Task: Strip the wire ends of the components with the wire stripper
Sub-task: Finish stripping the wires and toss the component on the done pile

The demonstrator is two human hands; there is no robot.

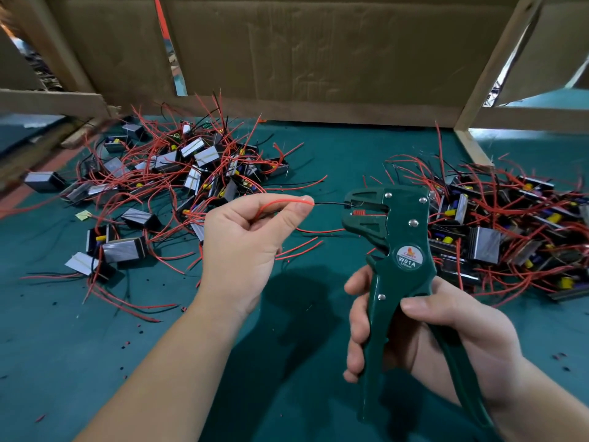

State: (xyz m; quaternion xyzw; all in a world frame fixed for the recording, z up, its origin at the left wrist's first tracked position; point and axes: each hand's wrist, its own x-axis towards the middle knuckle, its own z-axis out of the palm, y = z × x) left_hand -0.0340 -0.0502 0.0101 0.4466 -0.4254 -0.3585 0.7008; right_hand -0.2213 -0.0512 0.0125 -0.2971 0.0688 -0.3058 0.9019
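Note:
My right hand point(439, 339) grips the handles of a dark green wire stripper point(395, 250), held upright over the table with its jaws pointing left. My left hand point(248, 240) pinches a red wire point(280, 203) and a thin black wire point(330, 203) between thumb and forefinger. The black wire's end reaches into the stripper's jaws point(353, 207). The component these wires belong to is hidden behind my left hand.
A heap of small boxy components with red and black leads point(178, 173) lies at the left, another heap point(497, 237) at the right, both on the green mat point(287, 362). Cardboard walls point(318, 59) and wooden posts point(490, 74) close the back. Bits of cut insulation dot the mat.

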